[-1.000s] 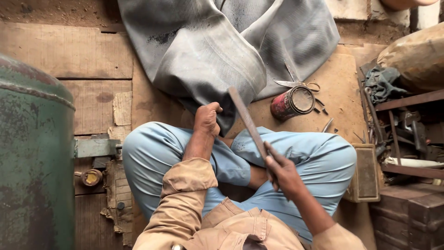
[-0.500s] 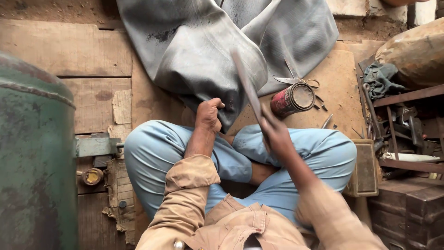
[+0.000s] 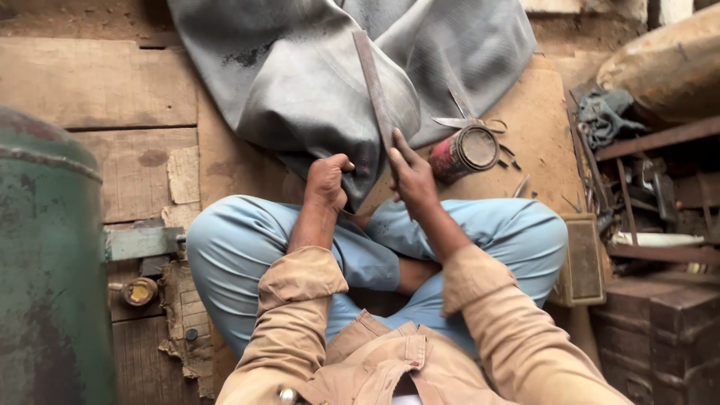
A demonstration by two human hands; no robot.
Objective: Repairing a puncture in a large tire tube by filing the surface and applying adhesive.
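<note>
The person sits cross-legged on the wooden floor (image 3: 90, 82). The left hand (image 3: 328, 180) is closed in a fist, its grip clamped on the folded near edge of a grey rubbery sheet (image 3: 300, 67). The sheet spreads forward and away from that grip across the boards.

The right hand (image 3: 411, 174), just beside the left, has its grip wrapped around the lower end of a long flat metal bar (image 3: 373, 79). The bar rises forward from the grip and lies over the sheet's fold. One finger seems stretched along the bar.

I judge the step in hand to be working the sheet's pinched edge with the bar. Any further stroke calls for the left grip to hold the fold taut and clear of the bar's edge, while the right steers the bar.

By count there is one sheet and one bar. One red can (image 3: 463, 152) lies on its side just right of the right grip. One pair of scissors (image 3: 469, 120) lies beyond the can. One green drum (image 3: 45, 262) stands well to the left.
</note>
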